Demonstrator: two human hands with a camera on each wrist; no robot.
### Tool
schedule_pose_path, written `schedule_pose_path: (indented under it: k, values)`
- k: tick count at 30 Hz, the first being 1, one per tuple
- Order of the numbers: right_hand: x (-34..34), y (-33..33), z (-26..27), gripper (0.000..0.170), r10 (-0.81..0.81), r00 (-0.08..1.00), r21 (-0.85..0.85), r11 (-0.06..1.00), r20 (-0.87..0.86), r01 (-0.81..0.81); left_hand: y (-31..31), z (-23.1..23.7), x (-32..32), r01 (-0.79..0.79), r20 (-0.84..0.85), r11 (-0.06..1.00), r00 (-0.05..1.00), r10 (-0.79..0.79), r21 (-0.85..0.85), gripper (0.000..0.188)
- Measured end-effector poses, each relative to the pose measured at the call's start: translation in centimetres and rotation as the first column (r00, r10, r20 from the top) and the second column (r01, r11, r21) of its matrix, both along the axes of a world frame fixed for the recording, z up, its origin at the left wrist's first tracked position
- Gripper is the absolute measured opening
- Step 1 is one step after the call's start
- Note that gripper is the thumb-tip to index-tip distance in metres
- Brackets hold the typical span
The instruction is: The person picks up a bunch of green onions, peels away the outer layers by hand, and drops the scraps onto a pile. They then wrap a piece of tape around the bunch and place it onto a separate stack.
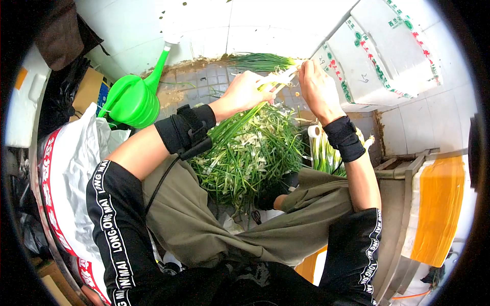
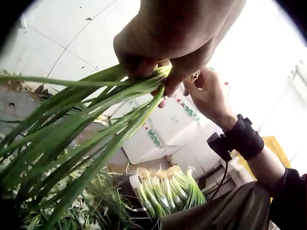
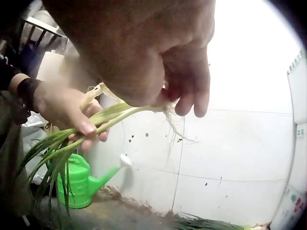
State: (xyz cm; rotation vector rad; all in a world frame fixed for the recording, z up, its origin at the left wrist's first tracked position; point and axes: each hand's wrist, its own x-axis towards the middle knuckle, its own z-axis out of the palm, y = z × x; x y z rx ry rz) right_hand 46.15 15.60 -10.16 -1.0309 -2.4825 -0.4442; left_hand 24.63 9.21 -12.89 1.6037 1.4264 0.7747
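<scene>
My left hand (image 1: 243, 93) grips a small bunch of scallions (image 2: 84, 115) around their pale stalks, the long green leaves trailing down toward my lap. Close beside it, my right hand (image 1: 317, 91) pinches the white root end of a scallion (image 3: 125, 113) between thumb and fingers. Thin roots hang below those fingertips in the right wrist view. Beneath both hands lies a large loose heap of scallion leaves and peelings (image 1: 250, 158). More scallions (image 2: 165, 191) stand bundled with roots up by my right knee, and another bunch (image 1: 263, 62) lies by the wall.
A green watering can (image 1: 133, 102) stands at the left, near a white plastic sack (image 1: 84, 153). White foam boxes (image 1: 362, 61) are stacked at the back right. A roll of white tape (image 1: 313, 131) sits beside the bundled scallions. The tiled wall (image 1: 204, 30) closes the far side.
</scene>
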Motion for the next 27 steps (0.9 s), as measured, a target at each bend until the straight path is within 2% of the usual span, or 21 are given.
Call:
schedule_pose_path:
  k: [2,3,5,7,9,11,12,14,15,16,17,19,21,22,23,25,26,27]
  values:
    - [0.0,0.2,0.1,0.013,-0.020,1.000,-0.005,1.000,-0.010,0.020,-0.2,0.3,0.0,-0.008,-0.008,0.999,1.000,0.008,-0.034,0.031]
    - [0.5,0.7,0.4,0.011,-0.090,0.996,-0.021,0.996,0.002,0.090,-0.2,0.3,0.0,-0.015,-0.017,0.998,1.000,0.014,-0.069,0.029]
    - [2.3,2.4,0.6,0.011,-0.204,0.979,-0.028,0.979,-0.032,0.203,0.2,-2.5,-0.5,0.003,0.029,0.999,1.000,-0.001,-0.053,0.030]
    - [4.1,2.8,0.9,0.011,-0.185,0.969,-0.088,0.981,-0.161,0.173,0.2,-3.5,-1.1,0.015,0.074,0.999,0.997,-0.013,-0.032,0.031]
    - [5.5,3.6,-1.3,0.016,-0.185,0.971,-0.113,0.979,-0.151,0.169,0.3,-3.1,-1.6,-0.024,0.129,1.000,0.991,0.024,-0.001,0.029]
    - [5.8,2.5,-2.4,0.025,-0.162,0.981,-0.370,0.922,-0.110,0.111,0.1,-2.2,-1.8,-0.022,0.142,1.000,0.990,0.021,0.007,0.030]
    - [5.3,1.8,-2.4,0.036,-0.164,0.984,-0.435,0.893,-0.065,0.120,0.2,-1.9,-1.9,0.008,0.120,1.000,0.993,-0.005,-0.024,0.034]
    - [4.9,0.7,-3.3,0.039,-0.145,0.989,-0.402,0.908,-0.029,0.121,0.2,-1.4,-2.0,0.036,0.093,0.998,0.995,-0.031,-0.055,0.042]
    - [4.8,0.3,-3.9,0.043,-0.125,0.992,-0.369,0.922,0.013,0.121,0.1,-1.0,-1.9,0.057,0.225,0.996,0.974,-0.040,-0.069,0.041]
    - [4.6,0.1,-4.4,0.048,-0.101,0.994,-0.418,0.902,0.036,0.107,0.0,-0.6,-1.8,0.080,0.353,0.994,0.935,-0.047,-0.081,0.041]
    - [4.2,0.0,-5.0,0.043,-0.152,0.985,-0.544,0.821,0.087,0.175,-0.2,-0.3,-1.8,0.083,0.346,0.994,0.937,-0.052,-0.077,0.041]
    - [3.6,0.0,-6.3,0.041,-0.060,0.954,-0.703,0.662,0.295,0.259,-0.6,0.8,-1.8,0.096,0.488,0.985,0.873,-0.015,-0.142,0.038]
    - [4.5,-1.1,-7.0,0.047,0.248,0.911,-0.766,0.634,0.330,0.105,-0.8,1.9,-1.9,0.103,0.509,0.976,0.861,0.011,-0.195,0.035]
    - [4.8,-1.3,-7.4,0.057,0.308,0.900,-0.763,0.645,0.310,0.042,-0.8,2.2,-2.1,0.106,0.532,0.963,0.845,0.044,-0.247,0.032]
    - [4.9,-1.2,-7.7,0.057,0.305,0.902,-0.763,0.645,0.304,0.040,-0.7,2.1,-2.2,0.108,0.528,0.963,0.849,0.041,-0.248,0.032]
    - [4.2,-1.5,-5.8,0.055,0.183,0.955,-0.664,0.747,0.233,0.019,-0.5,2.0,-2.5,0.127,0.515,0.958,0.857,0.025,-0.258,0.032]
    - [3.7,-1.0,-5.2,0.046,0.131,0.985,-0.691,0.722,0.116,-0.015,-0.5,1.9,-2.5,0.126,0.516,0.957,0.856,0.028,-0.260,0.032]
    - [2.9,-1.3,-4.2,0.046,0.131,0.985,-0.694,0.720,0.115,-0.014,-0.6,2.0,-2.4,0.132,0.526,0.961,0.850,0.015,-0.242,0.034]
